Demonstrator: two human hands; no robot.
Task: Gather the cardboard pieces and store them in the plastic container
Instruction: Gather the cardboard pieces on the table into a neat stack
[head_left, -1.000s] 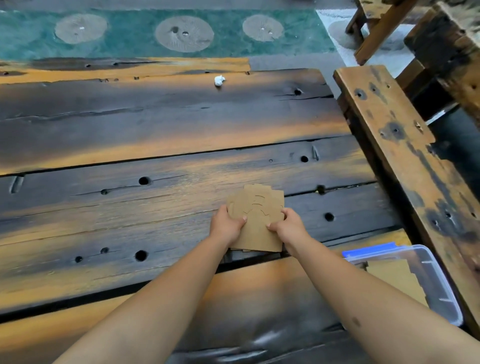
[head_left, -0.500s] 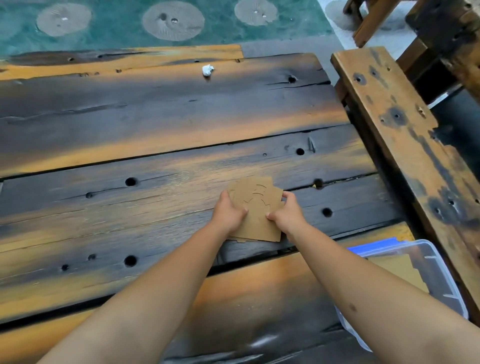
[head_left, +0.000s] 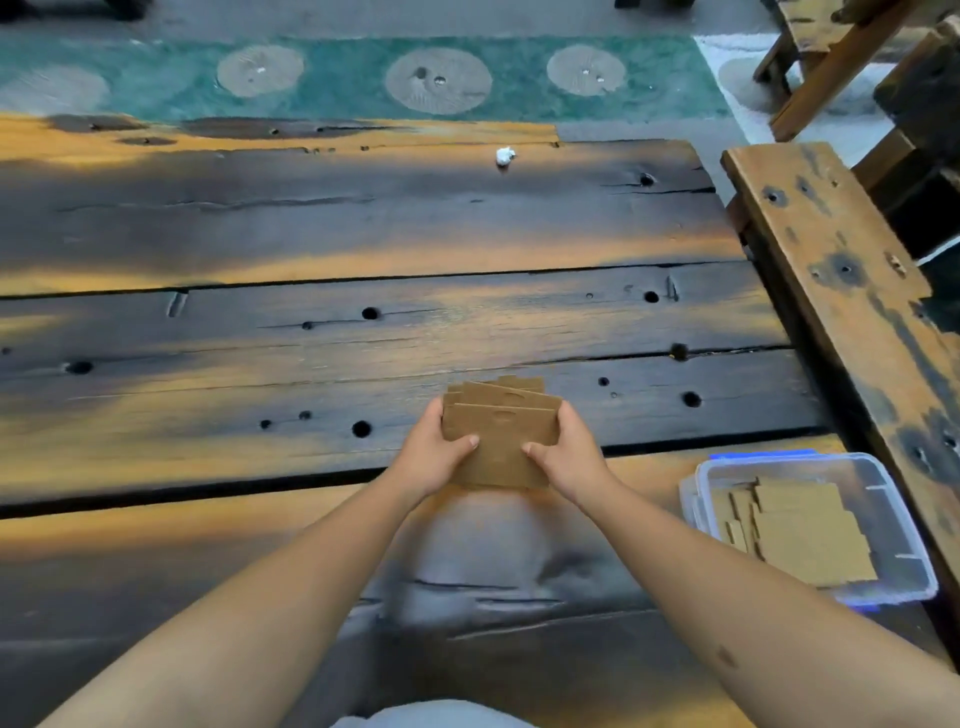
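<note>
Both hands, left hand (head_left: 434, 457) and right hand (head_left: 569, 460), grip a cardboard stack (head_left: 501, 436); more cardboard already lies in the container (head_left: 893, 512)

I sit at a dark, orange-streaked plank desk (head_left: 363, 234) with bolt holes. Beyond it lies a green rug (head_left: 337, 78) with pale circles. A worn bench (head_left: 841, 291) stands right.

Stack of cardboard pieces (head_left: 501, 441): gripped between my left hand (head_left: 434, 457) and right hand (head_left: 569, 460), thumbs on top, edges fanned at the far side. Plastic container (head_left: 893, 499): right of the stack (more cardboard inside). White scrap (head_left: 505, 155): far beyond the stack on the plank table (head_left: 311, 228).
</note>
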